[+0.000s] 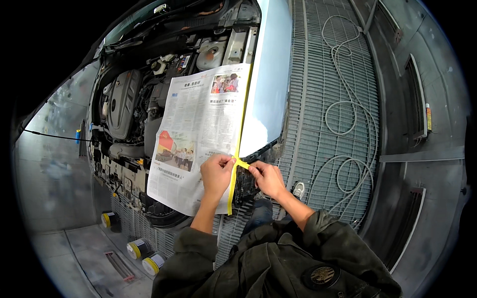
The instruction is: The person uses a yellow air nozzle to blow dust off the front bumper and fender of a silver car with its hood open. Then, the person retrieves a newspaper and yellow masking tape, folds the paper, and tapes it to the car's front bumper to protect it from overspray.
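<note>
A sheet of newspaper [198,119] lies over the front of the car's engine bay. Yellow masking tape [242,114] runs down its right edge, beside the light blue fender [268,74]. At the fender's front corner, a short piece of tape branches off to the right between my hands. My left hand [216,174] rests at the newspaper's edge, its thumb and finger pinched on the tape. My right hand [268,178] grips the right end of that short piece. Below it, dark parts of the car's front show.
An engine with a dark cover [124,104] shows left of the newspaper. A pale hose [340,104] lies in loops on the metal floor grating [313,99] to the right. Several cans [139,248] with yellow rims stand at the lower left. Booth walls [442,144] border the right side.
</note>
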A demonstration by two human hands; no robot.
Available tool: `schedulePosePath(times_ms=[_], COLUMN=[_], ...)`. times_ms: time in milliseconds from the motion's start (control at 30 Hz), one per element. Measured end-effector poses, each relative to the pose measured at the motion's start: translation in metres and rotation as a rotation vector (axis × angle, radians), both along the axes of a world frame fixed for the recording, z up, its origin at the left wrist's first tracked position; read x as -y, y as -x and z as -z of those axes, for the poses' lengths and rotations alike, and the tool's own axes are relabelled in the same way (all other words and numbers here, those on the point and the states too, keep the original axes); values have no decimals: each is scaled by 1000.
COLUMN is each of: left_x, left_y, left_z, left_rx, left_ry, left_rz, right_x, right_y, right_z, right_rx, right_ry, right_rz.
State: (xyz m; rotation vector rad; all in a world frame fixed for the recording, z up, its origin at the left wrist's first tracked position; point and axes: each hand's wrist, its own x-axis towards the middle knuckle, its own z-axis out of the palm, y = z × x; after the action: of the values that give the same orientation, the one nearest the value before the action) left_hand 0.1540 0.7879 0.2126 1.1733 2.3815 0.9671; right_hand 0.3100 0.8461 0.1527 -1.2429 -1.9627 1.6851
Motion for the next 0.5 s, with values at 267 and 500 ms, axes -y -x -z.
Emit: schedulePosePath(times_ms=[267, 500], left_x=[-4, -3], left_y=[-2, -1], left_z=[11, 18], left_rx=[26, -28], left_ry=[-57, -27], left_rz=[-69, -84], right_x=[-14, -12], right_y=[16, 18], right_z=[8, 11], right_rx=[99, 64], right_ry=[139, 180], right_rz=[0, 45])
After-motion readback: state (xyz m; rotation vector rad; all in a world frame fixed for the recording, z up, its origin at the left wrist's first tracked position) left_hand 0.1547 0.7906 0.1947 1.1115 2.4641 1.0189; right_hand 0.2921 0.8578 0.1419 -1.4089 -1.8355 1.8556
